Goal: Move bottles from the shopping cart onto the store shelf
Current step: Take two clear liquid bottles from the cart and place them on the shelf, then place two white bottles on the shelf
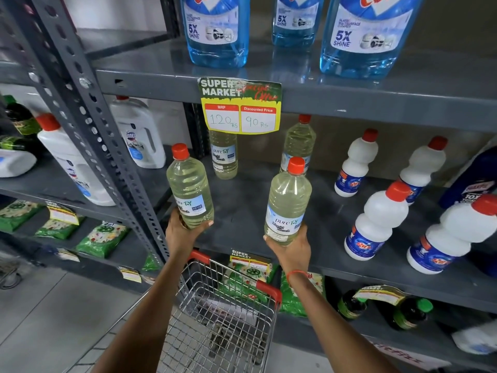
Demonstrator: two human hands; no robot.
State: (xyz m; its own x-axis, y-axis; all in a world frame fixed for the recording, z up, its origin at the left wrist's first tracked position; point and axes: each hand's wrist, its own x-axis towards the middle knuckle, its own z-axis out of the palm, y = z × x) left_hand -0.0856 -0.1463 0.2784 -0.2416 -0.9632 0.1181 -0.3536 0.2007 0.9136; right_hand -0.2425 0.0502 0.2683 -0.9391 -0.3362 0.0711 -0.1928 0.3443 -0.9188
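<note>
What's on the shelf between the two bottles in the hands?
In the head view, only bare grey shelf between the left-hand bottle and right-hand bottle.

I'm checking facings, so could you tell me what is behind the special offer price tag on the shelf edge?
A clear liquid bleach bottle stands behind the price tag. Its label and lower body show; the tag covers its cap and neck.

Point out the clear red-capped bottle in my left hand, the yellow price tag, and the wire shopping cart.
Clear red-capped bottle (190,191): head view, on its body.
Yellow price tag (240,114): head view, its centre.
Wire shopping cart (215,313): head view, its mesh basket.
</note>
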